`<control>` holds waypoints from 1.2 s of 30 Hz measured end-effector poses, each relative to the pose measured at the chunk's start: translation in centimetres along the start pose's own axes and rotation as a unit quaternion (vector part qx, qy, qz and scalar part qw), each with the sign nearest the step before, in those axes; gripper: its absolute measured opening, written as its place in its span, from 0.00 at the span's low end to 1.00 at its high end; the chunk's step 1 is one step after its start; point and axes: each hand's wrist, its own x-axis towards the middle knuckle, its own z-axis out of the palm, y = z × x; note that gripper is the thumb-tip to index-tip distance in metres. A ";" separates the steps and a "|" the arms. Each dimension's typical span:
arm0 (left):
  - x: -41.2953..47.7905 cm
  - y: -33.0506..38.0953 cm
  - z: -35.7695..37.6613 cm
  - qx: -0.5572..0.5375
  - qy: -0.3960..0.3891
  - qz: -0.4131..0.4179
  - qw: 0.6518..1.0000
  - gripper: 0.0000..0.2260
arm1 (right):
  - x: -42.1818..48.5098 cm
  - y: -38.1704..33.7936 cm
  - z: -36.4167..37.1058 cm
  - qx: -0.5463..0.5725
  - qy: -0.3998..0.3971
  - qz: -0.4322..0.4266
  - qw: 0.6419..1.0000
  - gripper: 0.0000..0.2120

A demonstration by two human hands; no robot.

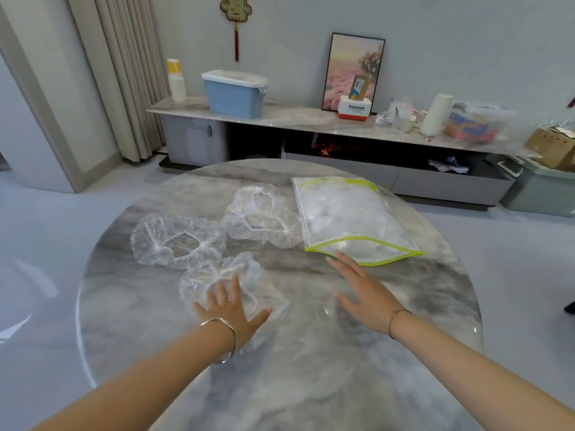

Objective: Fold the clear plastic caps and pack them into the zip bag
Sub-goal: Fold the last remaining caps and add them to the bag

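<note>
Three clear plastic caps with elastic rims lie spread on the round marble table (pixel 311 384). One cap (pixel 177 241) is at the left, another cap (pixel 261 216) sits in the middle beside the bag, and the nearest cap (pixel 245 275) lies under my left hand (pixel 230 309), whose fingers are straight and press on it. The zip bag (pixel 351 219), clear with a yellow-green edge, lies at the right with white folded caps inside. My right hand (pixel 364 290) hovers flat just in front of the bag's near edge, holding nothing.
Behind the table runs a low marble console (pixel 295 119) with a blue lidded bin (pixel 233 94), a framed picture (pixel 353 71), a small box, bags and a white roll. A curtain hangs at the left. Storage bins (pixel 541 191) stand at the far right.
</note>
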 end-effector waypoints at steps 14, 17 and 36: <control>-5.6 -3.4 2.7 0.032 -0.019 0.347 0.937 0.43 | -6.2 -4.4 4.3 -0.194 -0.173 -0.140 0.955 0.43; -6.0 -4.1 3.0 0.041 -0.007 0.367 0.929 0.41 | -7.1 -3.3 4.3 -0.204 -0.182 -0.133 0.953 0.40; -4.3 -3.8 1.0 -0.359 -0.092 0.163 0.914 0.35 | -6.2 -2.3 6.3 0.266 0.025 0.172 0.948 0.15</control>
